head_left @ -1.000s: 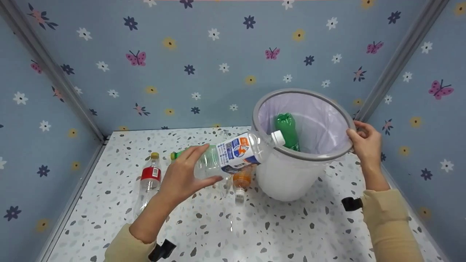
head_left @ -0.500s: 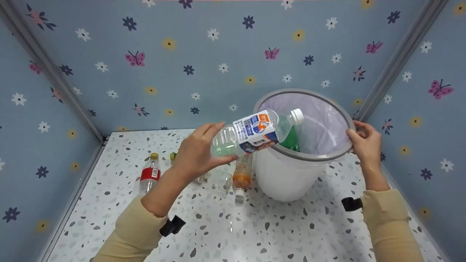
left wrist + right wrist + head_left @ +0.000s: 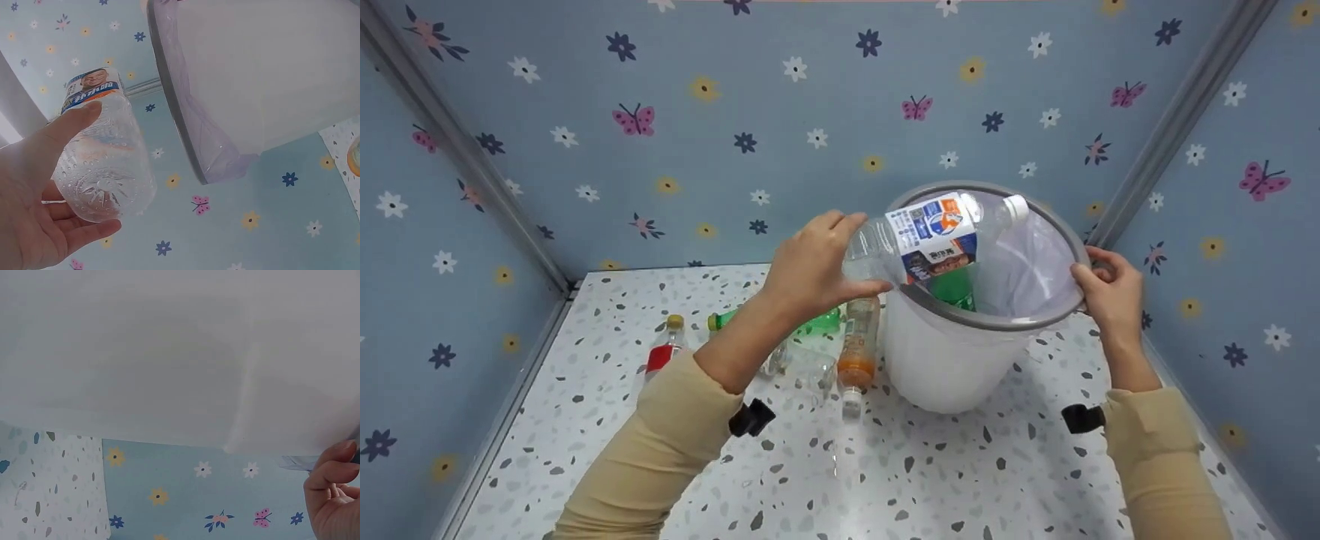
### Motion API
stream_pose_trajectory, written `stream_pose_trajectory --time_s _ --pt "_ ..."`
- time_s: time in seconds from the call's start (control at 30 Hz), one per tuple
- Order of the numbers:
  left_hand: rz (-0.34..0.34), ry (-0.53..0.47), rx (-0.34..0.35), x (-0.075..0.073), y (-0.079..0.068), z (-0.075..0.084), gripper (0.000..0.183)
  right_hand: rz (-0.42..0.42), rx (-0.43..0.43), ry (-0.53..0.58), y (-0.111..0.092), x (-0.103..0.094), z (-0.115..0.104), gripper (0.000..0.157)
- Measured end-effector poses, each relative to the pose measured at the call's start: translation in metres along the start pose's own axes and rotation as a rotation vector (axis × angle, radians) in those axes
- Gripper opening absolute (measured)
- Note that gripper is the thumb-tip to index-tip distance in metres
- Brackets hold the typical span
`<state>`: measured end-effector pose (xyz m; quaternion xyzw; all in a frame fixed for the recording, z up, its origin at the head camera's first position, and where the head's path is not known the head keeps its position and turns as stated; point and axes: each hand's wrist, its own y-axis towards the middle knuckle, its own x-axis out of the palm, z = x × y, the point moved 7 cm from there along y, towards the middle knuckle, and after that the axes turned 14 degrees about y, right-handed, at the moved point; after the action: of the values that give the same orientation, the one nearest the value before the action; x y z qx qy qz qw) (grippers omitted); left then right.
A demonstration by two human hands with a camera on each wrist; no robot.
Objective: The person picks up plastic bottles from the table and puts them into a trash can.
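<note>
My left hand (image 3: pixel 814 262) grips a clear plastic bottle (image 3: pixel 934 238) near its base. The bottle has a white cap and a blue, orange and white label, and it lies slanted over the opening of a white trash can (image 3: pixel 945 367), cap end to the right. Water drops show on its base in the left wrist view. With bent fingers and thumb, my right hand (image 3: pixel 1114 296) holds the can's grey rim (image 3: pixel 1078 259) at the right side. A pale purple liner lines the can, and a green bottle (image 3: pixel 956 289) stands inside, partly hidden by the clear one.
Left of the can, an orange-tinted bottle (image 3: pixel 856 360) lies on the speckled tabletop (image 3: pixel 945 480). Behind my left forearm are a green bottle (image 3: pixel 821 322), a clear one (image 3: pixel 810 367) and a red-labelled bottle (image 3: pixel 662 352). Flowered walls (image 3: pixel 750 97) enclose the back and sides.
My left hand has carried the clear bottle up and to the right, from beside the trash can to over its opening. My right hand stays on the rim.
</note>
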<state>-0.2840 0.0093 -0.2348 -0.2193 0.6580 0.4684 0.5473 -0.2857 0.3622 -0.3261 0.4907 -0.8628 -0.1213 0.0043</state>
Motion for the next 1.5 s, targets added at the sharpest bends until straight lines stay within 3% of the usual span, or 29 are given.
stream_pose_trajectory --time_s 0.23,0.43,0.83,1.2,1.5 --pt "-0.088 0.063 0.006 0.002 0.022 0.01 0.082 -0.006 0.023 -0.01 0.001 0.001 0.001 0.042" --pt "-0.124 0.101 0.018 0.004 0.039 0.024 0.079 0.0 0.019 -0.011 0.001 0.001 0.0 0.041" --pt "-0.224 0.303 0.069 0.016 0.072 0.051 0.066 0.01 -0.022 0.024 0.001 0.0 -0.003 0.038" --pt "-0.279 0.337 0.077 0.033 0.089 0.071 0.066 -0.002 -0.004 0.005 0.0 -0.001 -0.001 0.039" --pt "-0.26 0.369 0.128 0.042 0.098 0.091 0.05 0.001 0.0 0.007 0.0 0.0 0.0 0.04"
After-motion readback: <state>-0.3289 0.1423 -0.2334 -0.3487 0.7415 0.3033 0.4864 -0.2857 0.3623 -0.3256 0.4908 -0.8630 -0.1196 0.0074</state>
